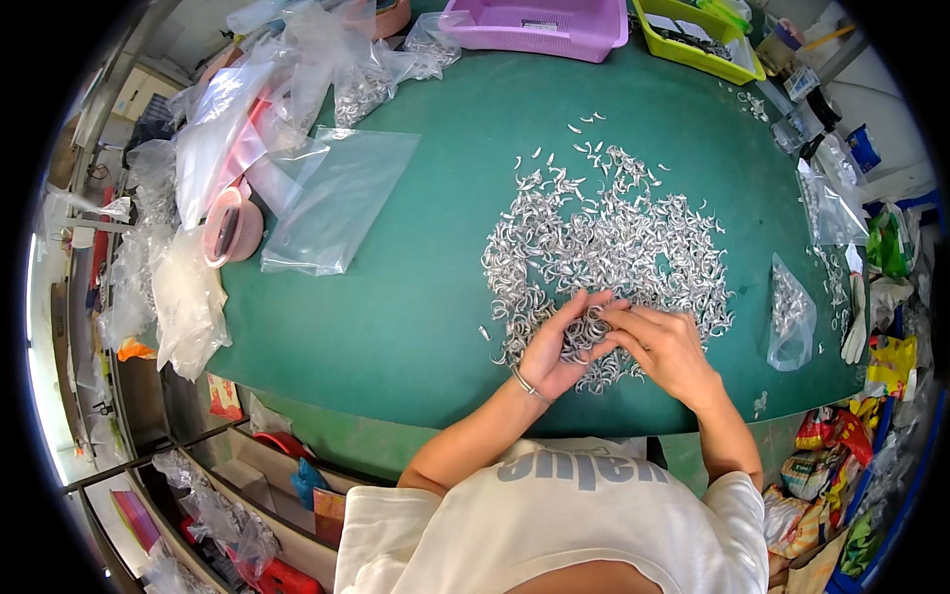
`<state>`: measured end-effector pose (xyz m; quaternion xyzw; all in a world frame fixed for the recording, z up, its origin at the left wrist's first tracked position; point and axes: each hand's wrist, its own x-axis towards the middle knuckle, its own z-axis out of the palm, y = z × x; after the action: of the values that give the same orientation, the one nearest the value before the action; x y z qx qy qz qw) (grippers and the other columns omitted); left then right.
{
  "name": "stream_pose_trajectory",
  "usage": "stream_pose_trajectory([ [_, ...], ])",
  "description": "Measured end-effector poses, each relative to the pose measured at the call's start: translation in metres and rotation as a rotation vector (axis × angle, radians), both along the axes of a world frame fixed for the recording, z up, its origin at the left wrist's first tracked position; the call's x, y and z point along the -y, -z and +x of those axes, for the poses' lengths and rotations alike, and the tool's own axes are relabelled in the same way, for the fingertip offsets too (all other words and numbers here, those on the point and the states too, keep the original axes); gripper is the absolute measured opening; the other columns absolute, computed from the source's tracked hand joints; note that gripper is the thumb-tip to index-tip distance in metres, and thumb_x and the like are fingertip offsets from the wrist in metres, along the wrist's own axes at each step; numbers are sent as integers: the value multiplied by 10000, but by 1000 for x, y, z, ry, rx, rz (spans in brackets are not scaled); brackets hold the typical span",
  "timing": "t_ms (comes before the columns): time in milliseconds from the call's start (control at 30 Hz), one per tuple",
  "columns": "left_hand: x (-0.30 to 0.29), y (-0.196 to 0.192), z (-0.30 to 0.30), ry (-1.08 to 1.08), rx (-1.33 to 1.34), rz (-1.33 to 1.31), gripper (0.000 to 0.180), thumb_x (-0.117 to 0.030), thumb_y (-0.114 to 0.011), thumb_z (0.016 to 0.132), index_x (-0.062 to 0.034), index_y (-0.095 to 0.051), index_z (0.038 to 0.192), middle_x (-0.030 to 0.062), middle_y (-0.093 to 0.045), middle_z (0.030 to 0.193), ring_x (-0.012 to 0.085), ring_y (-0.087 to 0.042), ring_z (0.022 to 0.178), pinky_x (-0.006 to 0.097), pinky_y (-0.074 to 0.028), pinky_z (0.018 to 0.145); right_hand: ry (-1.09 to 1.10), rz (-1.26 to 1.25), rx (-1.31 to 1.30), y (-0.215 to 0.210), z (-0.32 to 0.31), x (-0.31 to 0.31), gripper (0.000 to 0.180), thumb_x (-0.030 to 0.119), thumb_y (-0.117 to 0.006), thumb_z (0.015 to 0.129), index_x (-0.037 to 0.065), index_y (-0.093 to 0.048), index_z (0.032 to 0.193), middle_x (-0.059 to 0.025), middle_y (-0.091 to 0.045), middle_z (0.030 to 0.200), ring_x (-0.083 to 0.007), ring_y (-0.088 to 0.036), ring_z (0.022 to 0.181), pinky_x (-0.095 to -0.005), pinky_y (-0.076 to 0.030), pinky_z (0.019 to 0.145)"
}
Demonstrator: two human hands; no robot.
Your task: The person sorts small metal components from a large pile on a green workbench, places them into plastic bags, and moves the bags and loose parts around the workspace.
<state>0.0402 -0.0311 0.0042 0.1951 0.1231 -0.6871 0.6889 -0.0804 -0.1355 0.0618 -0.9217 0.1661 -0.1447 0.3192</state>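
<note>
Small silver crescent-shaped pieces (618, 243) lie in a wide loose heap on the green table, in front of me. My left hand (547, 348), with a bangle at its wrist, is cupped palm up at the heap's near edge and holds a cluster of these silver curved pieces (582, 339). From the right, my right hand (675, 353) reaches over to that palm, its thumb and fingers pinched together at the cluster. Exactly which piece lies between those fingertips is too small to tell. More loose pieces lie below and around both hands.
A flat clear plastic bag (341, 203), a pink tape roll (233, 226) and piled plastic bags (213, 148) occupy the left. Purple (539, 28) and yellow-green (703, 45) baskets stand at the back. A partly filled bag (792, 312) and a white glove (855, 317) lie right.
</note>
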Motion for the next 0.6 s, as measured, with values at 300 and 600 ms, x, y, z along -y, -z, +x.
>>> stream_pose_trajectory([
  [300,-14,7,-17,47,-120,43,228,-108,-518,865,-40,-495,1082,7,-467,832,78,-426,647,166,-311,401,432,2133,647,22,-51,11,462,423,-417,903,71,-385,606,-23,-322,620,-125,-331,514,-212,-280,311],
  [600,-25,14,-16,13,-46,0,216,-258,-522,885,-59,-525,801,25,-445,765,97,-429,639,161,-308,372,265,1970,703,-13,-77,61,304,321,-453,913,91,-510,722,36,-281,485,-72,-288,435,-188,-223,330],
])
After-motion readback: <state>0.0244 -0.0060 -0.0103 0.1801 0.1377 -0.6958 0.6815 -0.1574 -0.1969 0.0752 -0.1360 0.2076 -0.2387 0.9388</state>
